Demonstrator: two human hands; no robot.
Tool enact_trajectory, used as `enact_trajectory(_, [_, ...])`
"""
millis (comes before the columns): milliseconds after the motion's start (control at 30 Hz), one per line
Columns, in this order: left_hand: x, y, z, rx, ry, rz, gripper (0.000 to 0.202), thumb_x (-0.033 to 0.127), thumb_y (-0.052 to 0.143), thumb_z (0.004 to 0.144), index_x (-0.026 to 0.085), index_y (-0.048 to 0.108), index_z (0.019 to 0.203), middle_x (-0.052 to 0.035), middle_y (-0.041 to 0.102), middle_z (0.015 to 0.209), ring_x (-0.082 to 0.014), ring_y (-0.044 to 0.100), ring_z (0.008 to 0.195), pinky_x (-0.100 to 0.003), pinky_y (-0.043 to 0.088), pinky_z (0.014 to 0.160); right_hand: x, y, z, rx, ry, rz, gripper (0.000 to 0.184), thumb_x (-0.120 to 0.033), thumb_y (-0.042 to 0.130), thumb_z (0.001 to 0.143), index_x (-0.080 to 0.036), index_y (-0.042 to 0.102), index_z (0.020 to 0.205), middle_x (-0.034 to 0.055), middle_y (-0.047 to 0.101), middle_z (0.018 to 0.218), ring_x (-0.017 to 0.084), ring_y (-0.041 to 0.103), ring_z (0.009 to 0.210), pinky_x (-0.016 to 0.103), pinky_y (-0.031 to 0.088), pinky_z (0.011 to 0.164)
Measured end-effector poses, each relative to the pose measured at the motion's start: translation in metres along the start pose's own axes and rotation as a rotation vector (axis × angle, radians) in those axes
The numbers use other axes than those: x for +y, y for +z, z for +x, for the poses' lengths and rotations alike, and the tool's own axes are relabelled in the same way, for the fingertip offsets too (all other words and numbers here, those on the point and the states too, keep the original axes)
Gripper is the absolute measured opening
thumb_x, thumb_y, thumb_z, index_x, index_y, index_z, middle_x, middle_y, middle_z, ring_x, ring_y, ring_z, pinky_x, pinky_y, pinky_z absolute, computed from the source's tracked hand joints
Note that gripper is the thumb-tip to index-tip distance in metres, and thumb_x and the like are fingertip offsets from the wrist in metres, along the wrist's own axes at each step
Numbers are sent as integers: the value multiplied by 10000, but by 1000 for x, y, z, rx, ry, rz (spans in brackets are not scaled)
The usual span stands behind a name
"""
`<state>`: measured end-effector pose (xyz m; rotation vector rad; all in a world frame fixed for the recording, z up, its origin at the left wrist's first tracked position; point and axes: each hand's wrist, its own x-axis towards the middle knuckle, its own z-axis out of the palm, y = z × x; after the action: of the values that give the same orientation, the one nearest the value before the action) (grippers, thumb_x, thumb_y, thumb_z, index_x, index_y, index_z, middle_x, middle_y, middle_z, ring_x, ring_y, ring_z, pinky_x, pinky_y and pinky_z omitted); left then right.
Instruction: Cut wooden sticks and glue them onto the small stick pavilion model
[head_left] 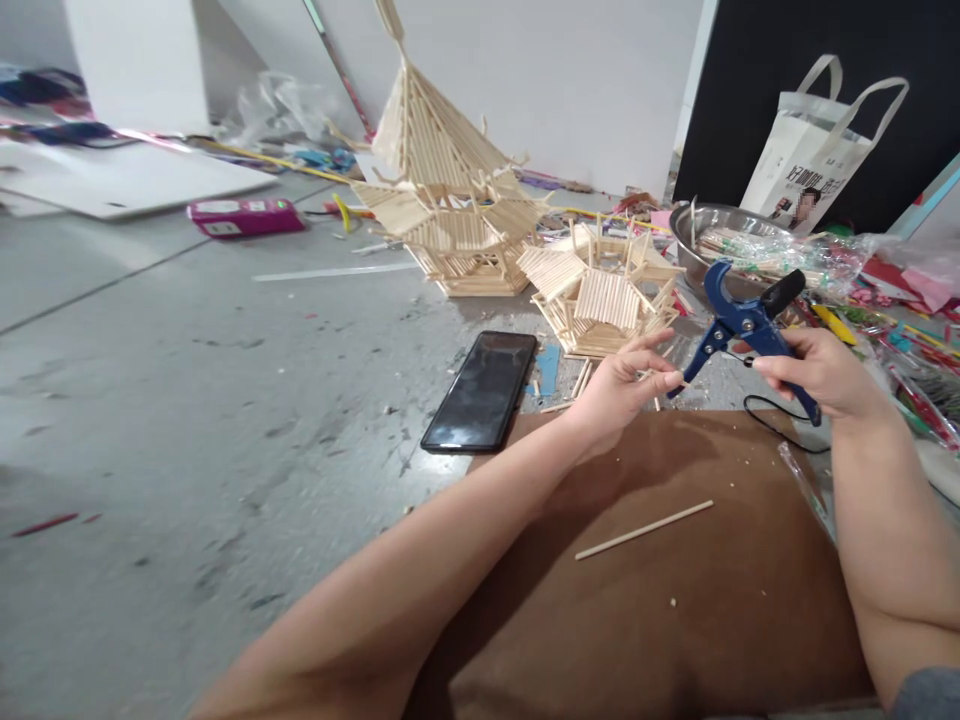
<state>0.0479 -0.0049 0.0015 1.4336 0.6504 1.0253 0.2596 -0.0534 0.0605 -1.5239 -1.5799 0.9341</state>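
My right hand (832, 375) is wrapped round one handle of a blue pipe cutter (750, 325), whose curved jaws stand apart and point up. My left hand (626, 380) is at the cutter's other handle, thumb and forefinger pinched by its tip while other fingers stretch out. Whatever lies in that pinch is too small to make out. Below both hands a thin wooden stick (645, 530) rests on a brown board (712, 640). Just beyond my left hand stands a low structure of wooden sticks (607, 295) with sloped roof panels.
A taller pagoda of sticks (457, 220) stands behind. Left of my hands lies a black phone (480, 390). A metal bowl (686, 235) holds packaged sticks, with a white tote bag (810, 150) behind it. A purple pack (244, 217) lies on the grey floor (225, 450); clutter fills the right.
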Motion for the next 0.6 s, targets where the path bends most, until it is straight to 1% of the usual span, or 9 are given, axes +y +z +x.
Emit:
enact_trajectory(67, [-3, 1, -1, -56, -52, -55, 93, 182, 640, 664, 156, 623, 576, -47, 641, 875, -121, 565, 866, -257, 404, 777, 0, 11, 3, 4, -13, 129, 187, -320, 653, 615, -189, 643, 749, -50, 486, 457, 62, 395, 356, 206, 303, 366])
enact_trajectory(133, [-7, 2, -2, -63, -84, -86, 106, 225, 644, 665, 157, 625, 586, -17, 621, 693, -100, 561, 718, -240, 407, 700, 3, 23, 7, 41, -27, 249, 187, -298, 661, 596, -189, 652, 747, -22, 557, 543, 88, 481, 436, 223, 381, 420])
enact_trajectory(200, [-11, 4, -2, -32, -92, -101, 127, 268, 655, 656, 157, 631, 598, 0, 600, 631, -84, 534, 641, -228, 394, 655, 7, 34, 11, 47, -35, 407, 167, -276, 652, 592, -198, 650, 740, 7, 627, 697, 132, 578, 606, 262, 461, 546])
enact_trajectory(267, [-14, 5, -4, -6, -109, -131, 165, 310, 665, 644, 156, 632, 594, 8, 588, 605, -75, 505, 593, -223, 380, 621, 9, 44, 12, -40, -26, 569, 169, -258, 619, 605, -212, 645, 766, 19, 650, 827, 164, 606, 749, 302, 478, 649])
enact_trajectory(333, [-17, 8, -5, -2, -148, -165, 206, 351, 678, 624, 153, 634, 585, 17, 564, 561, -70, 474, 552, -223, 366, 593, 9, 53, 12, -151, -12, 665, 220, -250, 579, 613, -214, 638, 822, 34, 653, 891, 186, 606, 815, 325, 474, 679])
enact_trajectory(400, [-19, 11, -6, -12, -190, -219, 236, 385, 694, 595, 156, 642, 587, 19, 558, 556, -72, 467, 549, -229, 366, 598, 7, 60, 11, -182, -5, 687, 276, -257, 554, 607, -202, 628, 867, 52, 651, 913, 204, 600, 846, 339, 471, 693])
enact_trajectory(500, [-20, 15, -6, -2, -163, -340, 262, 419, 712, 556, 168, 654, 603, -4, 613, 697, -106, 521, 680, -250, 385, 675, 7, 65, 11, -78, -19, 643, 304, -295, 549, 599, -191, 614, 878, 52, 646, 883, 206, 597, 820, 357, 461, 727])
enact_trajectory(567, [-21, 15, -5, 62, -125, -363, 262, 422, 711, 558, 172, 656, 613, -17, 627, 799, -120, 526, 761, -249, 380, 695, 11, 63, 12, 62, -66, 524, 296, -321, 563, 620, -190, 599, 882, 40, 633, 847, 194, 593, 790, 364, 448, 755])
enact_trajectory(600, [-21, 14, -4, 113, -123, -353, 266, 429, 700, 573, 171, 653, 616, -18, 625, 796, -115, 520, 751, -242, 373, 675, 13, 62, 13, 140, -101, 420, 280, -332, 572, 635, -186, 592, 873, 37, 624, 829, 191, 589, 782, 365, 441, 767])
